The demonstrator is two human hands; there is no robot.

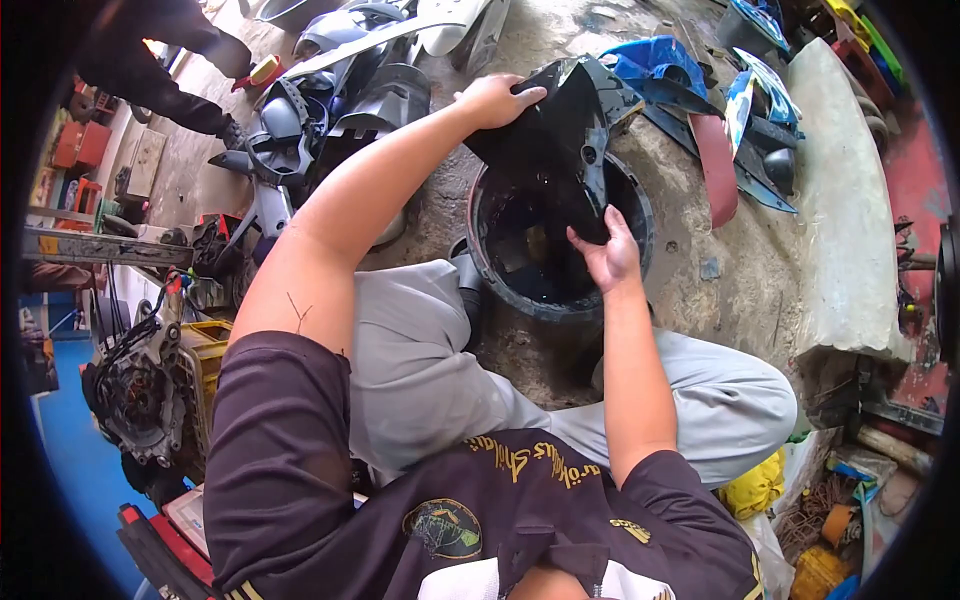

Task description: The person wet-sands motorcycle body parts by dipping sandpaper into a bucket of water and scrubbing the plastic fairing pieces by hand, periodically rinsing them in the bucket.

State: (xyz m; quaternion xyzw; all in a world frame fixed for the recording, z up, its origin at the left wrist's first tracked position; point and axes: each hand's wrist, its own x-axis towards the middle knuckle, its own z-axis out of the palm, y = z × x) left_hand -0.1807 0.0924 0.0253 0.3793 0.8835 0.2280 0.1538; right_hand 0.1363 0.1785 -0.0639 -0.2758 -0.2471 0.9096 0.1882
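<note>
Crowded concrete floor [700, 262]

Past the person's grey legs [415, 345] I see a round black tub [560, 310], a glossy dark panel [540, 135] tilted over its mouth. The left hand [497, 103] is clasped on the panel's upper edge; the right hand [615, 255] grips its lower end.

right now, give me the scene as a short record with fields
held item: black panel, tilted, in both hands
left hand: grips the panel's upper left edge
right hand: holds its lower end
below: round dark tub, partly hidden by the panel; contents dark, hard to tell
to the left: grey plastic parts
to the right: red strip, pale slab
</note>
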